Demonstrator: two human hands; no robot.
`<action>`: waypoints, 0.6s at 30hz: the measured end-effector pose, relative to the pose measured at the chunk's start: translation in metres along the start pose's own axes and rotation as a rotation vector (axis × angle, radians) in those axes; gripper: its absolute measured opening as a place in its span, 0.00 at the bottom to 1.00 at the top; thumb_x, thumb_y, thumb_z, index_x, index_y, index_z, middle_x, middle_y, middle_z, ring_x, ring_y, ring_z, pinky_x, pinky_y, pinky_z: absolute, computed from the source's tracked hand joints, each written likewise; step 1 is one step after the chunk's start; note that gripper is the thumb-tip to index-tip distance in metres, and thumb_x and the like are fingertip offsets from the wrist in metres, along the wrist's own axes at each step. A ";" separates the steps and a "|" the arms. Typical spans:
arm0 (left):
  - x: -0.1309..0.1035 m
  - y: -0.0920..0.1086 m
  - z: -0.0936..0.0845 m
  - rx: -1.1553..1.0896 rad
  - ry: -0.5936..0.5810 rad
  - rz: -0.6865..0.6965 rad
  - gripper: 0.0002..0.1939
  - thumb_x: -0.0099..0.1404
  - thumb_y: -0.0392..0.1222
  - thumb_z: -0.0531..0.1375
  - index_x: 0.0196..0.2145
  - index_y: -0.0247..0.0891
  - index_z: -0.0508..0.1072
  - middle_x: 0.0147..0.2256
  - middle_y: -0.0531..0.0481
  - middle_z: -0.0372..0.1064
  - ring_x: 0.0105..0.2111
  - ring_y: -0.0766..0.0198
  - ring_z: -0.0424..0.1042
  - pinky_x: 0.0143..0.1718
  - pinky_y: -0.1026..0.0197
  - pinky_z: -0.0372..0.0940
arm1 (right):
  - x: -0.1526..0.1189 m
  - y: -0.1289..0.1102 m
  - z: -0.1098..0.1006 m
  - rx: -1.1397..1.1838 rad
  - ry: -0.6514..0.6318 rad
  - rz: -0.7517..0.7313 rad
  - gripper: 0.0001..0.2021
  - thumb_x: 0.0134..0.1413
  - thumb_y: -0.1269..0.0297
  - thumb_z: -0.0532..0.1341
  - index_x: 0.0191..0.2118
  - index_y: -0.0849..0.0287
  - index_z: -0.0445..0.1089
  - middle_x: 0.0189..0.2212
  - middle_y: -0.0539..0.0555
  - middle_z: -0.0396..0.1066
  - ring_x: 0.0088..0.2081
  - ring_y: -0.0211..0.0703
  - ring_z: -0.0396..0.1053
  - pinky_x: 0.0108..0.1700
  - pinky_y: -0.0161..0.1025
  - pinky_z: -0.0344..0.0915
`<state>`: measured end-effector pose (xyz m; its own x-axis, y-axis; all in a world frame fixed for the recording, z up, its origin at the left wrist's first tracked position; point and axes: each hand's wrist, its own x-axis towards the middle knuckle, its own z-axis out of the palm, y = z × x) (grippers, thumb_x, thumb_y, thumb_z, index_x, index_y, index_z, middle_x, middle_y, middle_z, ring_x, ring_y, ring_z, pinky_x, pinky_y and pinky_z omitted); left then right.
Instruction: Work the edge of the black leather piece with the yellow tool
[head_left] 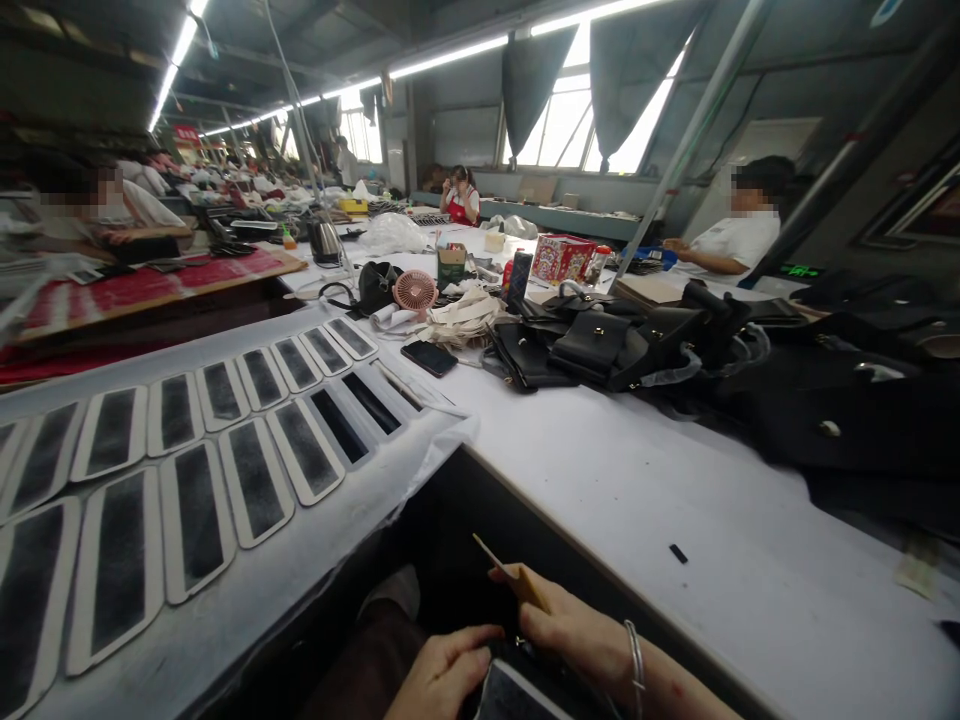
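- Head view: the right hand (570, 625) is seen low in the picture, below the edge of the white worktop (637, 500), with a thin tan card (517, 578) pinched between its thumb and fingers; a metal bangle (636, 655) is worn on its wrist.
- The card is held tilted, one corner raised up and to the left of the right hand, clear of the worktop.
- The left hand (442, 670) is placed just left of the right hand, fingers curled down onto a dark item with a glossy face (517, 695) that lies in the lap; whether it is gripped or only touched cannot be told.
- Above and to the left of both hands, rows of white-bordered dark pads (195, 470) are laid flat on a white sheet along the worktop.
- Farther up from the hands, a black phone (429, 357) lies flat beside the pads, and a small pink fan (415, 291) stands behind it.
- Up and to the right of the right hand, a heap of black leather bags (600, 345) is piled on the worktop, with more dark material (855, 420) spread to its right.
- A small black scrap (678, 553) lies alone on the worktop, right of and above the right hand.
- Other people are seated at worktops well beyond the hands.
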<state>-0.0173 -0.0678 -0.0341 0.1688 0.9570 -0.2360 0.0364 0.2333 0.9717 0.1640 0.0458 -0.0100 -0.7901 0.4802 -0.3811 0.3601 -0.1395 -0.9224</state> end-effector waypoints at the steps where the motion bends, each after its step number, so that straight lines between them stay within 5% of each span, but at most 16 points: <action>1: 0.002 0.003 0.000 -0.030 -0.014 -0.017 0.18 0.64 0.45 0.53 0.43 0.38 0.80 0.40 0.47 0.79 0.43 0.53 0.75 0.47 0.57 0.66 | 0.004 0.001 0.003 -0.005 0.016 0.010 0.41 0.44 0.30 0.60 0.55 0.60 0.64 0.30 0.48 0.59 0.32 0.41 0.55 0.34 0.38 0.53; 5: 0.008 -0.003 0.002 -0.005 0.022 -0.088 0.16 0.58 0.40 0.51 0.30 0.33 0.78 0.24 0.52 0.69 0.29 0.62 0.67 0.32 0.63 0.60 | 0.016 0.006 0.015 -0.077 0.050 0.038 0.27 0.45 0.50 0.64 0.48 0.64 0.68 0.27 0.47 0.61 0.30 0.39 0.57 0.32 0.38 0.55; 9: 0.012 -0.018 0.007 0.122 0.075 -0.121 0.15 0.56 0.38 0.50 0.31 0.32 0.77 0.24 0.53 0.65 0.28 0.64 0.63 0.30 0.64 0.56 | 0.013 0.005 0.022 -0.203 0.059 0.016 0.16 0.46 0.64 0.61 0.44 0.59 0.70 0.27 0.46 0.65 0.29 0.38 0.60 0.32 0.36 0.56; 15: 0.014 -0.010 0.010 0.164 0.119 -0.092 0.11 0.59 0.39 0.53 0.30 0.34 0.75 0.26 0.52 0.69 0.30 0.62 0.66 0.34 0.63 0.60 | 0.009 -0.003 0.026 -0.383 0.099 -0.033 0.09 0.55 0.61 0.58 0.41 0.55 0.69 0.29 0.47 0.70 0.29 0.40 0.65 0.31 0.36 0.56; 18: 0.009 -0.011 0.007 0.094 0.072 -0.076 0.16 0.63 0.45 0.52 0.37 0.36 0.76 0.33 0.49 0.74 0.37 0.57 0.71 0.41 0.60 0.65 | 0.005 -0.009 0.025 -0.452 0.171 -0.001 0.11 0.54 0.58 0.60 0.41 0.56 0.70 0.30 0.50 0.72 0.30 0.44 0.68 0.32 0.38 0.59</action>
<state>-0.0091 -0.0630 -0.0466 0.0909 0.9479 -0.3055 0.1393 0.2916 0.9463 0.1442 0.0279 -0.0052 -0.7114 0.6207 -0.3298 0.5691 0.2334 -0.7884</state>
